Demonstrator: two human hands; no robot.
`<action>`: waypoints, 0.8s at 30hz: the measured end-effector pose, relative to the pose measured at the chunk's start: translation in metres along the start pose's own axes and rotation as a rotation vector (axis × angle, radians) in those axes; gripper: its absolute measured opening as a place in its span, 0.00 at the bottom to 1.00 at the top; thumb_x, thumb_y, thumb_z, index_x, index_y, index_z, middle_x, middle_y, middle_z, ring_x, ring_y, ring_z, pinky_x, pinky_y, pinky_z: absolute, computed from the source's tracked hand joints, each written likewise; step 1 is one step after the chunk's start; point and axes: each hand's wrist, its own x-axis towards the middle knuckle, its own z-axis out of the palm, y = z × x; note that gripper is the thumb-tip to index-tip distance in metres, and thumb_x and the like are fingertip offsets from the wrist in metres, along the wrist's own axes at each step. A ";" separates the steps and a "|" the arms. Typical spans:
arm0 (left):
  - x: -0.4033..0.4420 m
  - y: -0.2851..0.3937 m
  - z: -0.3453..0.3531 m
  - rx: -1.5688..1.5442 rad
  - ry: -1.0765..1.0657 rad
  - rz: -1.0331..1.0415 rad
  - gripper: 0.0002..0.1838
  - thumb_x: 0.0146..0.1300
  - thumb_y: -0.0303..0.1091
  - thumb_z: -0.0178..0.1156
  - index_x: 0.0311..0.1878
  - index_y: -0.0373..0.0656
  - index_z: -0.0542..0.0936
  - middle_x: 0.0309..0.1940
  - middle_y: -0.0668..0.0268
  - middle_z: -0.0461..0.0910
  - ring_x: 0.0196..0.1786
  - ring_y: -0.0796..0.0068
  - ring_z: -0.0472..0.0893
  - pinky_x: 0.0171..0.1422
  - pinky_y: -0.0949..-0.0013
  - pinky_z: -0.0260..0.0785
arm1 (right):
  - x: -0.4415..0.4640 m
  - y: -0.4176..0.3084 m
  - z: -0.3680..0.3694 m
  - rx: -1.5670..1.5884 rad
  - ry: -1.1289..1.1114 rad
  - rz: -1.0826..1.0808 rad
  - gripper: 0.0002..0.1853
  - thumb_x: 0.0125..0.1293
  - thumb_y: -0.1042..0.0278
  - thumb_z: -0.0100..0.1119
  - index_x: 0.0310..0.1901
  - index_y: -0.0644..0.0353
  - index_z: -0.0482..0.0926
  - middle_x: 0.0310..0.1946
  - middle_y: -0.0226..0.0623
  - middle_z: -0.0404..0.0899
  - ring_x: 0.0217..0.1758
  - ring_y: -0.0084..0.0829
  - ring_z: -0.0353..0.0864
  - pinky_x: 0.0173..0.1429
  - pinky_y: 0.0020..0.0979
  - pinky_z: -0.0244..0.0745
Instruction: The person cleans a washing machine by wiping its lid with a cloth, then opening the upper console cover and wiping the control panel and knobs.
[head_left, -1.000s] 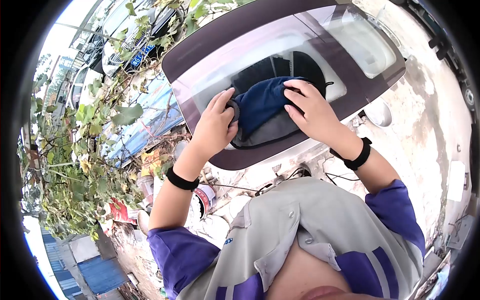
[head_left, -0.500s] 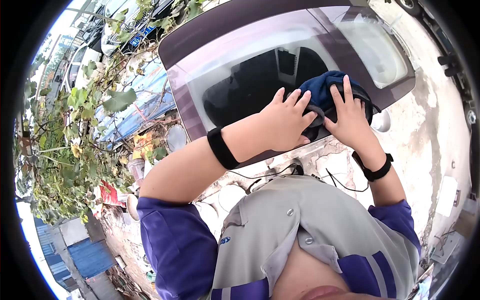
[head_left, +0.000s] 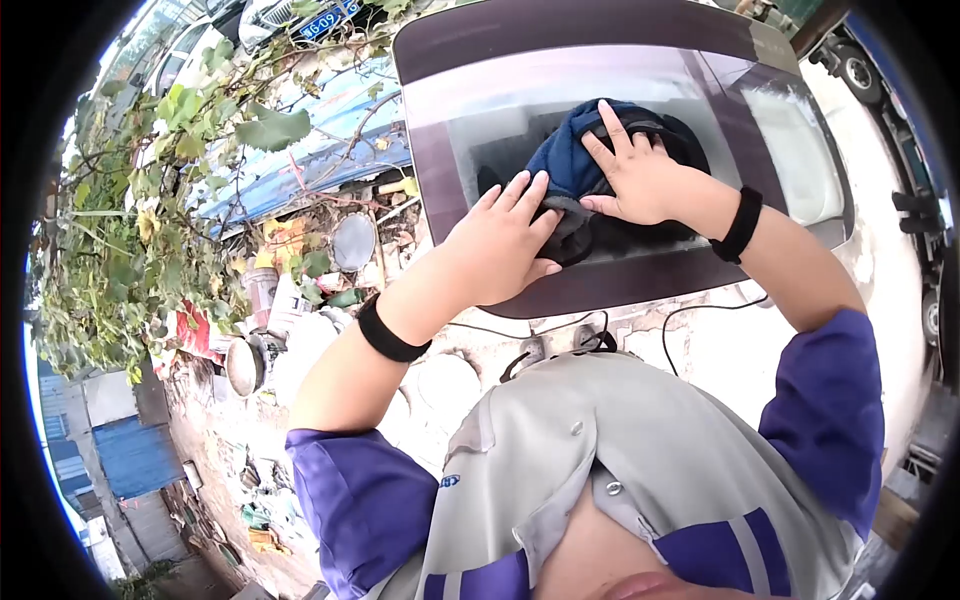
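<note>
A bunched blue cloth item with dark grey and black parts [head_left: 568, 152] lies on the glossy top of a dark-framed glass panel [head_left: 470, 272]. My left hand [head_left: 505, 240] is at its lower left edge, fingers spread, fingertips touching the grey part. On its right side rests my right hand [head_left: 640, 180], fingers apart and pressed on the fabric. The palms hide part of the cloth. Black bands are on both wrists.
Leafy vines [head_left: 150, 260] and a blue sheet [head_left: 330, 130] lie to the left. A round pan [head_left: 244, 366] and a bucket [head_left: 262, 290] stand on littered ground. Black cables [head_left: 690, 312] run below the panel. Vehicle wheels [head_left: 860, 75] show at the upper right.
Both hands and the cloth first moved right across the panel, then back toward the left. The cloth is more bunched than a second ago. The view has shifted, with the panel farther right.
</note>
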 end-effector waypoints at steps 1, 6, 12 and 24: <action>-0.012 -0.007 -0.002 -0.014 0.024 -0.040 0.30 0.66 0.45 0.61 0.63 0.33 0.72 0.70 0.38 0.59 0.74 0.41 0.58 0.76 0.54 0.54 | 0.013 -0.011 -0.004 0.026 0.003 -0.035 0.47 0.67 0.32 0.49 0.75 0.60 0.51 0.76 0.64 0.28 0.64 0.68 0.64 0.72 0.63 0.54; -0.061 -0.034 0.015 -0.019 0.267 -0.319 0.19 0.65 0.34 0.62 0.54 0.33 0.75 0.66 0.39 0.67 0.67 0.39 0.67 0.67 0.54 0.66 | 0.076 -0.076 -0.019 0.041 0.063 -0.186 0.43 0.70 0.35 0.45 0.76 0.58 0.49 0.76 0.65 0.28 0.71 0.76 0.53 0.73 0.67 0.47; -0.098 -0.050 0.034 -0.186 0.585 -0.589 0.14 0.56 0.23 0.63 0.46 0.34 0.77 0.53 0.43 0.78 0.53 0.39 0.77 0.55 0.55 0.72 | 0.117 -0.133 -0.026 0.153 0.192 -0.449 0.33 0.71 0.53 0.50 0.73 0.54 0.56 0.76 0.61 0.37 0.65 0.71 0.62 0.72 0.64 0.50; -0.007 -0.087 -0.026 0.272 0.054 -0.178 0.12 0.55 0.22 0.57 0.44 0.41 0.75 0.42 0.59 0.74 0.48 0.55 0.78 0.50 0.60 0.77 | 0.124 -0.048 -0.021 0.026 0.652 -0.281 0.16 0.62 0.68 0.57 0.52 0.59 0.75 0.55 0.47 0.73 0.49 0.46 0.79 0.45 0.39 0.82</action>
